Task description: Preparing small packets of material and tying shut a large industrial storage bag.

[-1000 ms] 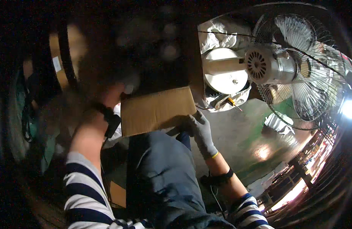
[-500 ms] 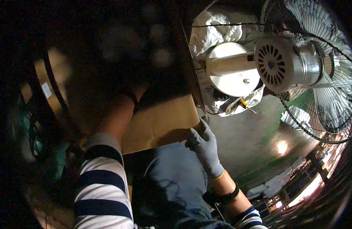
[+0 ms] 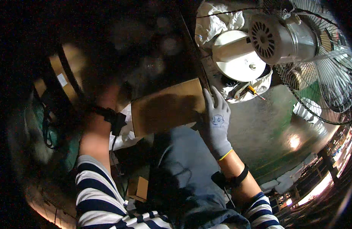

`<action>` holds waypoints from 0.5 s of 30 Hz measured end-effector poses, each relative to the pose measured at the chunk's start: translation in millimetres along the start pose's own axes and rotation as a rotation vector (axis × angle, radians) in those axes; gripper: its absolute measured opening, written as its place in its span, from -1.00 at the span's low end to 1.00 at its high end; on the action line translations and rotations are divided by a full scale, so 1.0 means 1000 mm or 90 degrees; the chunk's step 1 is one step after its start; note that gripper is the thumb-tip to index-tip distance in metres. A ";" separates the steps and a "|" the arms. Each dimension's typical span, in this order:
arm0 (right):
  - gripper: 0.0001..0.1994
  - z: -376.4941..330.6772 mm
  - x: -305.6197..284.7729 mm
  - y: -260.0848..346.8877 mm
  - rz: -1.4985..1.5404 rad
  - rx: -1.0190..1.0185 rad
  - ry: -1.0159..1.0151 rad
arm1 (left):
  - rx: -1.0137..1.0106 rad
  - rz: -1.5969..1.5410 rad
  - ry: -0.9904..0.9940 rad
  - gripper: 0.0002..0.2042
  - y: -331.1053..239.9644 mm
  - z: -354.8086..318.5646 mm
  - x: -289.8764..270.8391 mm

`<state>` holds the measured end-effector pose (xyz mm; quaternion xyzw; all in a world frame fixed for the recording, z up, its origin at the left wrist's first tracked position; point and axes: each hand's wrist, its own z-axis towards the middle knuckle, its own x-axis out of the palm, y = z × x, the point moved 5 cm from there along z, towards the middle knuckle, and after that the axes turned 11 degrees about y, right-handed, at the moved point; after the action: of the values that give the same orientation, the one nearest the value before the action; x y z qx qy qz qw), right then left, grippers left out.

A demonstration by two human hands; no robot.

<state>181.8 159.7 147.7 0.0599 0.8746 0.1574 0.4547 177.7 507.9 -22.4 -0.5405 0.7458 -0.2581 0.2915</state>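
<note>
A large pedestal fan (image 3: 298, 49) filled the view from twelve to three o'clock, its grey motor housing near the top and its wire cage bending toward the rim. Below it, at about four o'clock, lay a stretch of glossy floor (image 3: 271, 129) catching light. A round white base (image 3: 237, 55) sat at one o'clock, just beside the fan's motor and resting on crumpled white wrapping (image 3: 210, 23).

At the centre a flat brown cardboard box (image 3: 166, 107) was held roughly level above the person's blue-trousered knee (image 3: 187, 168). The right hand (image 3: 217, 120), in a pale grey work glove with a yellow cuff edge, lay against the box's three o'clock edge, fingers extended upward and flat along it, pressing rather than pinching. The left hand (image 3: 107, 86), at about ten o'clock from the box, reached up into deep shadow; whether its fingers were spread or closed could not be told. A black wrist strap (image 3: 113, 116) circled that forearm, and a similar band (image 3: 231, 179) sat on the right one. A small cardboard piece (image 3: 139, 187) lay at six o'clock.
</note>
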 end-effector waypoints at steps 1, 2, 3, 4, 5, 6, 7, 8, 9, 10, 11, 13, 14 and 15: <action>-0.36 0.003 0.001 0.017 -0.080 -0.105 -0.053 | -0.003 0.017 -0.019 -0.71 -0.019 0.025 -0.024; -0.43 0.004 0.002 0.034 -0.162 -0.208 -0.111 | -0.006 0.033 -0.037 -0.71 -0.042 0.048 -0.047; -0.43 0.009 -0.001 0.032 -0.173 -0.205 -0.105 | -0.006 0.020 -0.035 -0.71 -0.044 0.067 -0.037; -0.55 0.015 -0.006 0.035 -0.150 -0.163 0.020 | -0.009 0.026 -0.041 -0.71 -0.042 0.061 -0.041; -0.67 0.021 -0.004 0.027 -0.150 -0.109 0.152 | -0.008 0.008 -0.035 -0.71 -0.039 0.064 -0.022; -0.82 0.027 -0.015 0.034 -0.278 -0.107 0.120 | -0.004 0.000 -0.038 -0.71 -0.043 0.065 -0.015; -0.82 0.031 -0.020 0.035 -0.286 -0.106 0.119 | 0.000 -0.008 -0.041 -0.71 -0.046 0.066 -0.008; -0.86 0.033 -0.023 0.039 -0.237 -0.149 0.115 | 0.003 -0.016 -0.044 -0.71 -0.048 0.066 -0.003; -0.90 0.033 -0.027 0.044 -0.186 -0.192 0.111 | 0.006 -0.024 -0.047 -0.71 -0.050 0.065 -0.001; -0.90 0.032 -0.037 0.054 -0.096 -0.223 0.102 | 0.003 -0.026 -0.056 -0.71 -0.049 0.058 -0.006; -0.90 0.030 -0.043 0.068 -0.092 -0.230 0.103 | -0.001 -0.026 -0.066 -0.71 -0.049 0.057 -0.004; -0.85 0.017 -0.044 0.086 -0.106 -0.210 0.235 | -0.001 -0.042 -0.067 -0.71 -0.032 0.030 0.004; -0.75 0.003 -0.043 0.097 -0.086 -0.316 0.054 | -0.003 -0.051 -0.063 -0.71 -0.020 0.006 0.013; -0.71 -0.001 -0.040 0.110 -0.023 -0.356 -0.039 | -0.005 -0.060 -0.056 -0.71 -0.014 -0.019 0.021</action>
<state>199.4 253.3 215.6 -0.0786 0.7841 0.3823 0.4826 167.8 484.9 -3.1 -0.5868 0.7071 -0.2446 0.3097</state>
